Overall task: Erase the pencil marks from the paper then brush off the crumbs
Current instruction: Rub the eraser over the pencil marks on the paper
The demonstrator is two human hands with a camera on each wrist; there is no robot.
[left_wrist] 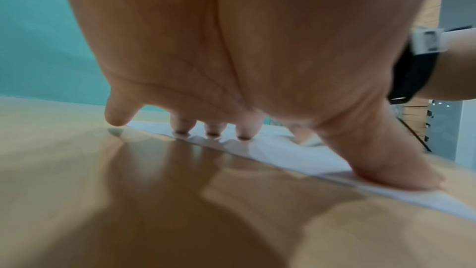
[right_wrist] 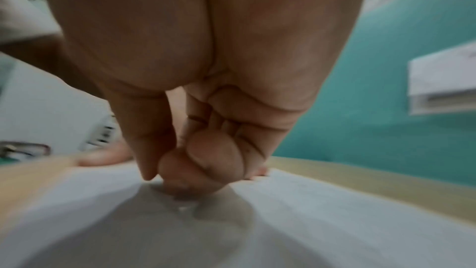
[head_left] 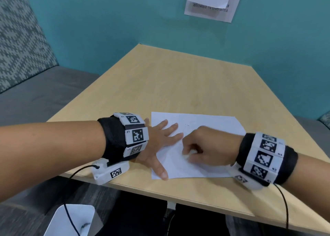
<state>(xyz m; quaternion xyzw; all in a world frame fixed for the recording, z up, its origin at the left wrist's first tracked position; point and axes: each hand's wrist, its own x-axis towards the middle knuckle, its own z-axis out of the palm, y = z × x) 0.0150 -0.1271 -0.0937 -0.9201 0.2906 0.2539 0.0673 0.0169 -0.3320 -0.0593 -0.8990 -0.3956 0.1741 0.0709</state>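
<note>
A white sheet of paper (head_left: 205,164) lies near the front edge of the light wooden table (head_left: 178,86). Faint pencil marks (head_left: 186,124) show near its far left part. My left hand (head_left: 160,143) lies flat on the sheet's left edge with the fingers spread; in the left wrist view its fingertips (left_wrist: 213,131) press the paper (left_wrist: 270,150). My right hand (head_left: 189,152) is curled over the middle of the sheet and pinches a small white eraser (head_left: 189,152) down on it. In the right wrist view the right hand's fingers (right_wrist: 206,156) hide most of the eraser against the paper (right_wrist: 347,211).
A teal wall (head_left: 125,30) closes off the table's far side and carries a printed notice (head_left: 212,4). A grey patterned bench (head_left: 26,75) stands to the left. A white object (head_left: 71,219) and black cables (head_left: 284,200) hang below the front edge.
</note>
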